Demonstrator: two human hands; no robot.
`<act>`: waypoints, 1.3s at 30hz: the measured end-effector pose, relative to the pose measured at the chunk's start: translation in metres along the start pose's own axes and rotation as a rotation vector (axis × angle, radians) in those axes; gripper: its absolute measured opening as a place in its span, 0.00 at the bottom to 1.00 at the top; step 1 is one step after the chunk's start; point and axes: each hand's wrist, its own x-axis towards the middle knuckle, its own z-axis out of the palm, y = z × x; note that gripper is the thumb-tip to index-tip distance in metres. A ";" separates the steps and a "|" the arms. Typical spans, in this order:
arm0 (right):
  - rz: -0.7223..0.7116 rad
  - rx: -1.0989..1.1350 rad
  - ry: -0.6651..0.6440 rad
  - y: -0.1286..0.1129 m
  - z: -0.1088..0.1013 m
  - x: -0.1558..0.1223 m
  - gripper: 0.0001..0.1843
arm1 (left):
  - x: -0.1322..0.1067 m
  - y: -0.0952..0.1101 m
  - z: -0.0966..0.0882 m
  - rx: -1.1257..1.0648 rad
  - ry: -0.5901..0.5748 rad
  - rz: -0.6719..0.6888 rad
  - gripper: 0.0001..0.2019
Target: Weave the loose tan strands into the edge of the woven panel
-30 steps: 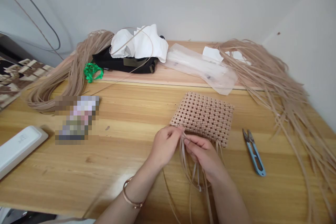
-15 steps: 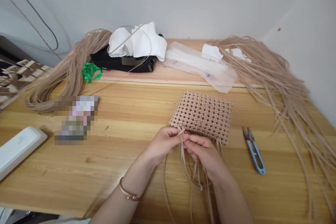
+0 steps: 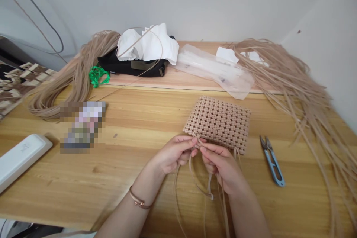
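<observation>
A tan woven piece [image 3: 219, 121] with a knobbly knotted pattern lies on the wooden table in front of me. Loose tan strips [image 3: 192, 171] hang from its near edge and curl toward me. At its near left corner, my left hand [image 3: 177, 152] pinches strips between thumb and fingers. Close beside it, my right hand [image 3: 220, 160] also pinches strips, the fingertips of both hands nearly touching. Exactly how the strips cross between the fingers is partly hidden. Thread snips [image 3: 272, 161] with blue handles lie to the right of the woven piece.
Bundles of tan strips lie at the left [image 3: 72, 70] and right [image 3: 301, 81]. At the back are a black bag [image 3: 134, 67] under white paper [image 3: 158, 44], a clear plastic sleeve [image 3: 214, 68] and green ribbon [image 3: 97, 76]. A white case [image 3: 25, 158] and a pixelated object [image 3: 83, 126] are left.
My fingers have shifted on the strips: my left thumb now presses nearer the crossing, and my right hand has drawn slightly aside. Strips between the hands hang differently. The whole view has moved slightly.
</observation>
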 end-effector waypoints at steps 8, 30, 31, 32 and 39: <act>0.007 -0.031 0.122 -0.005 0.003 -0.006 0.18 | 0.000 0.000 0.001 0.034 0.019 0.002 0.16; -0.139 -0.448 0.191 -0.001 0.002 -0.014 0.16 | -0.001 -0.004 0.001 0.059 0.056 0.053 0.14; -0.150 -0.492 0.197 -0.001 0.002 -0.015 0.15 | -0.001 -0.004 0.002 0.065 0.062 0.052 0.14; -0.155 -0.530 0.208 -0.001 0.003 -0.017 0.15 | -0.001 -0.004 0.002 0.071 0.068 0.053 0.14; -0.138 -0.589 0.239 -0.004 0.005 -0.024 0.14 | 0.000 -0.007 0.001 0.095 0.060 0.084 0.14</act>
